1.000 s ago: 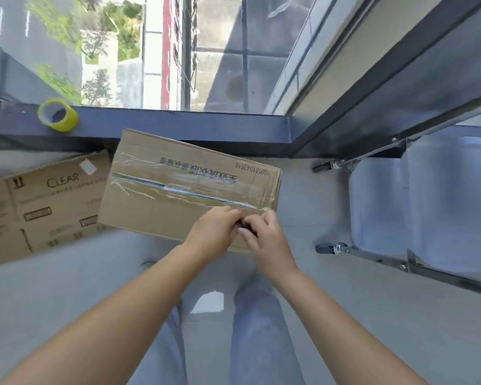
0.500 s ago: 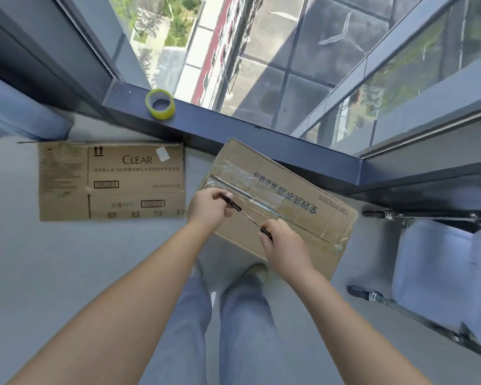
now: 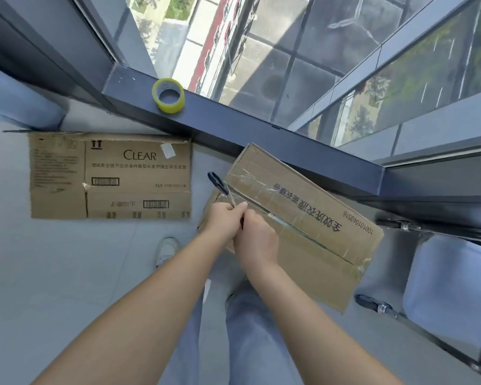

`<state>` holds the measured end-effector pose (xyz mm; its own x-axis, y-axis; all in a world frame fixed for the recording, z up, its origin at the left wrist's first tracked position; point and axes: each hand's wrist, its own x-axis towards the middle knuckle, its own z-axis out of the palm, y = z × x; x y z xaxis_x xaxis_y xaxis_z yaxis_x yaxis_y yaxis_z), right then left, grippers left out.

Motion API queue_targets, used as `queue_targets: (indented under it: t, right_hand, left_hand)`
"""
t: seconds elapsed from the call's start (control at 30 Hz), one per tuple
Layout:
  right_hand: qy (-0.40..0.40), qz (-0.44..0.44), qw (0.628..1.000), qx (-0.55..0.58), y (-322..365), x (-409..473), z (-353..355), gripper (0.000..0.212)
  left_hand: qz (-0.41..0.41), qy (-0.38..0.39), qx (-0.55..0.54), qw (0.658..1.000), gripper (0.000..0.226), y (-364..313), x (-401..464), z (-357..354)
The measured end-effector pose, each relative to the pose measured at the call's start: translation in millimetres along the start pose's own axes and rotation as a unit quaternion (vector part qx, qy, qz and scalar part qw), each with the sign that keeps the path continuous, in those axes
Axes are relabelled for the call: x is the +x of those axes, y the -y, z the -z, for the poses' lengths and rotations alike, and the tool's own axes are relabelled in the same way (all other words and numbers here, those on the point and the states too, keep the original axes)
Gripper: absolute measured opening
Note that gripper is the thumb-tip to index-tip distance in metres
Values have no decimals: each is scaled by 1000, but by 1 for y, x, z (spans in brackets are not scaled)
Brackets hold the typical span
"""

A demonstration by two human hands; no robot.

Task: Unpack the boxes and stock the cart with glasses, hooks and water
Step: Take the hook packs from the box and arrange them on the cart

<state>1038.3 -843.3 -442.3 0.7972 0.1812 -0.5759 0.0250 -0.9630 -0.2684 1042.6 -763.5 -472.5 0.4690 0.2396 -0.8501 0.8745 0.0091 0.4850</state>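
A closed cardboard box (image 3: 303, 215), sealed with clear tape along its top seam, lies on the floor against the window ledge. My hands meet at its left end, over the start of the seam. My left hand (image 3: 222, 220) grips black-handled scissors (image 3: 218, 183) by the metal part, and the handle sticks out up and to the left. My right hand (image 3: 257, 240) is curled against the left one, with a dark part of the scissors showing between them. The cart (image 3: 450, 282) stands at the right edge, with a pale lining and black castors (image 3: 378, 305); its contents are out of view.
A flattened cardboard box printed CLEAR (image 3: 111, 176) lies on the grey floor to the left. A yellow roll of tape (image 3: 168, 95) sits on the dark window ledge (image 3: 261, 134). My legs and one white shoe (image 3: 167, 250) are below the hands.
My hands, spread apart along the seam half a second ago, have come back together at the box's left end. The scissors' handle now points up-left past my left hand. The view has swung right.
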Motion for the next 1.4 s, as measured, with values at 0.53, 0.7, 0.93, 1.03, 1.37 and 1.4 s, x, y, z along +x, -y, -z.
queue_targets:
  t: [0.53, 0.7, 0.93, 1.03, 1.37, 1.4]
  right_hand:
    - [-8, -158, 977, 142, 0, 83, -88, 44]
    - [35, -138, 986, 85, 0, 97, -92, 63]
    - [75, -136, 988, 16, 3, 112, -96, 72]
    - [96, -144, 985, 11, 1, 113, -97, 71]
    - [120, -124, 985, -7, -8, 105, -94, 69]
    - [121, -122, 985, -12, -9, 104, -95, 70]
  left_hand:
    - [-190, 33, 436, 879, 46, 2, 156, 51]
    - [-210, -3, 460, 863, 43, -3, 166, 38]
    - [-216, 1, 497, 840, 36, -10, 172, 37]
    - [-225, 3, 519, 825, 33, -8, 167, 38]
    - [-220, 22, 537, 814, 32, 36, 148, 51]
    - [-222, 25, 539, 812, 32, 40, 146, 54]
